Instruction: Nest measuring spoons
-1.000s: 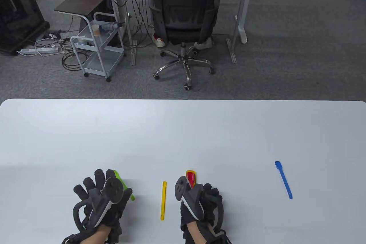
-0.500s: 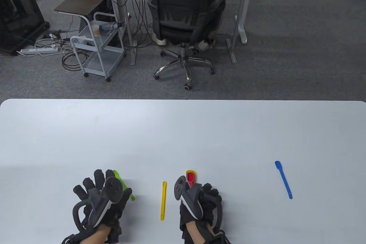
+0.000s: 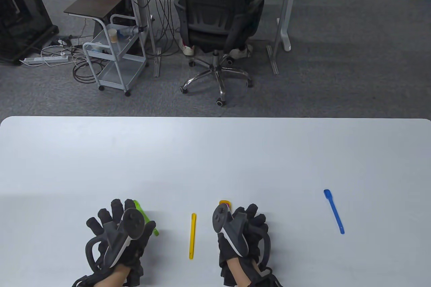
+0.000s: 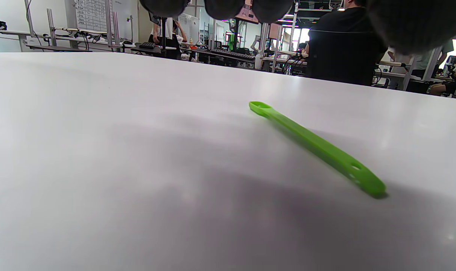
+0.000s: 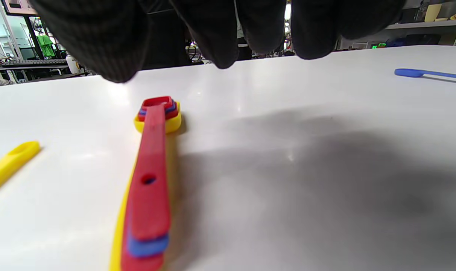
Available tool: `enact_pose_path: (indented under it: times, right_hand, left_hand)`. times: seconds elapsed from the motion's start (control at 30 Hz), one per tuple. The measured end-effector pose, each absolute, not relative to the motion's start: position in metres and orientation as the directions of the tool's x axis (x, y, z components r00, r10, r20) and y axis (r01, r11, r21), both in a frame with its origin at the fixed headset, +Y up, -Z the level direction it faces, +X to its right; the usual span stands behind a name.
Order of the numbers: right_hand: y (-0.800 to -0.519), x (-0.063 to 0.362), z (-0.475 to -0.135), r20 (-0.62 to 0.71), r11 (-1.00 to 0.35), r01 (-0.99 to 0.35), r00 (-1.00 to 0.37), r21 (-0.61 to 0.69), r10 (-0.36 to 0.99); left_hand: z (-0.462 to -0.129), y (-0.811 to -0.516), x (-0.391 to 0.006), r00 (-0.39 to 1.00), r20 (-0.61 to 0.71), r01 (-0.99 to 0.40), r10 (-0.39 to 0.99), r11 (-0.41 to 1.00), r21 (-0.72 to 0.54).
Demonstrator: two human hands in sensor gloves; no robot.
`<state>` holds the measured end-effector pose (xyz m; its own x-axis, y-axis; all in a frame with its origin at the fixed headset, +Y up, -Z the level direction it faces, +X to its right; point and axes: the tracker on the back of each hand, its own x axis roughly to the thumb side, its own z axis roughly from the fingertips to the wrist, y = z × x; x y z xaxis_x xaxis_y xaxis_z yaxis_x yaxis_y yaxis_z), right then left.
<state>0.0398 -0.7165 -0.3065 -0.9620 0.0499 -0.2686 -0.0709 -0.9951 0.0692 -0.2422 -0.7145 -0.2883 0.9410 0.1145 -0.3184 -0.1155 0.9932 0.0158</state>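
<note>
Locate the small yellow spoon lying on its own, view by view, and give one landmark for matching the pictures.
Table view: the single yellow spoon lies lengthwise between the two hands, near the table's front edge.
Left wrist view: not in it; only the green spoon shows.
Right wrist view: one end of it enters at the left edge.
Shared landmark: the nested stack of spoons, red on top, just right of it; its bowl end shows beyond the right hand in the table view.

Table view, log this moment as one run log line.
nested red-topped plastic spoon stack: on table, unheld | right hand: above it, open | left hand: over green plastic spoon, open | yellow, blue spoons: loose
</note>
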Motion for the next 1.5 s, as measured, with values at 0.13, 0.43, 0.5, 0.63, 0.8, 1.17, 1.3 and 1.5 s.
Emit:
enact_pose_path:
  times: [0.13, 0.43, 0.5, 0.63, 0.8, 1.17, 1.3, 1.5]
  right_hand:
    - [-0.708, 0.049, -0.307, -0.271, -0.996, -0.074, -0.961, 0.044, 0.059]
    - [-0.687, 0.083, -0.310, -0.298, -0.998, -0.067, -0.952, -0.007, 0.066]
    - [-0.683, 0.095, -0.311, -0.306, -0.998, -0.063, -0.950, -0.023, 0.067]
    - [-0.675, 0.120, -0.312, -0.332, -0.998, -0.050, -0.941, -0.043, 0.061]
    - [-0.670, 0.150, -0.312, -0.358, -0.998, -0.022, -0.933, -0.054, 0.040]
    - [-0.666, 0.229, -0.310, -0.442, -0.996, -0.021, -0.895, -0.082, 0.055]
    - [-0.671, 0.259, -0.312, -0.459, -0.999, -0.021, -0.888, -0.046, 0.040]
    - [-0.681, 0.293, -0.310, -0.477, -0.997, -0.049, -0.876, -0.065, 0.074]
  left_hand:
    - [-0.288, -0.715, -0.242, 0.941, -0.317, -0.114, 0.114, 0.993, 0.017]
    - [-0.288, -0.715, -0.242, 0.943, -0.313, -0.112, 0.112, 0.994, 0.020]
    - [-0.288, -0.715, -0.242, 0.943, -0.312, -0.111, 0.112, 0.994, 0.021]
    - [-0.288, -0.715, -0.241, 0.943, -0.312, -0.112, 0.114, 0.993, 0.024]
    - [-0.287, -0.716, -0.241, 0.944, -0.311, -0.109, 0.111, 0.994, 0.026]
    - [-0.287, -0.716, -0.240, 0.946, -0.307, -0.102, 0.106, 0.994, 0.029]
    - [-0.287, -0.716, -0.240, 0.946, -0.306, -0.098, 0.103, 0.995, 0.031]
    - [-0.287, -0.716, -0.239, 0.947, -0.304, -0.095, 0.101, 0.995, 0.036]
